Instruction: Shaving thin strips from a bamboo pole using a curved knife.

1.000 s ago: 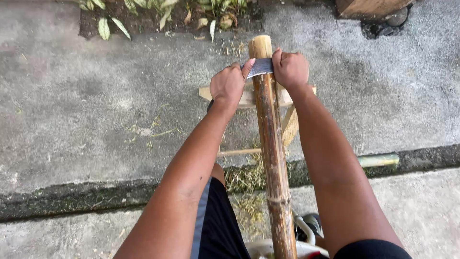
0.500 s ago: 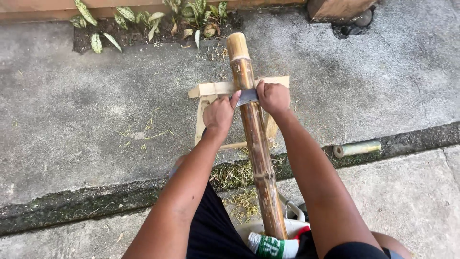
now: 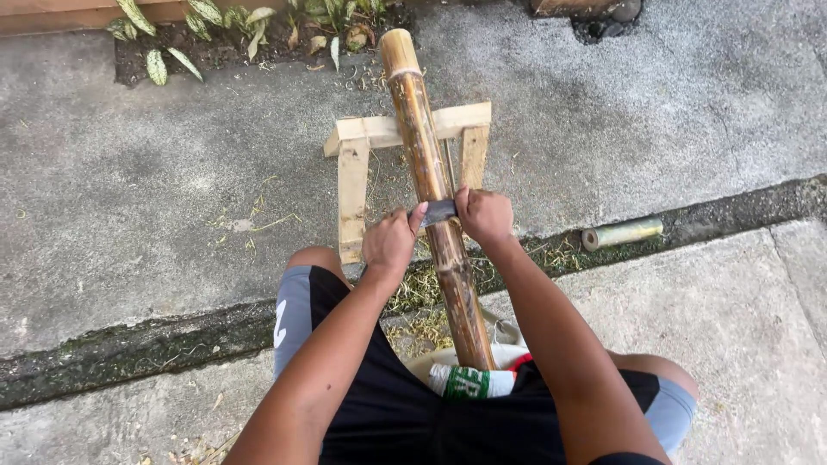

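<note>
Bamboo pole [image 3: 435,207] at frame centre, propped on wooden stand [image 3: 355,164]. Left hand [image 3: 389,244] and right hand [image 3: 485,215] closed tight on ends of blade [image 3: 438,212] laid across pole. Likely risk: blade skidding off curved surface toward lap.

Short green bamboo offcut [image 3: 622,233] lying at 3 o'clock beside dark mossy gutter strip [image 3: 129,349] crossing concrete ground [image 3: 129,172]. Spotted-leaf plants [image 3: 185,26] growing at 11 o'clock. Shavings [image 3: 422,293] collecting at centre. Dark stones [image 3: 603,17] sitting at 1 o'clock.
</note>
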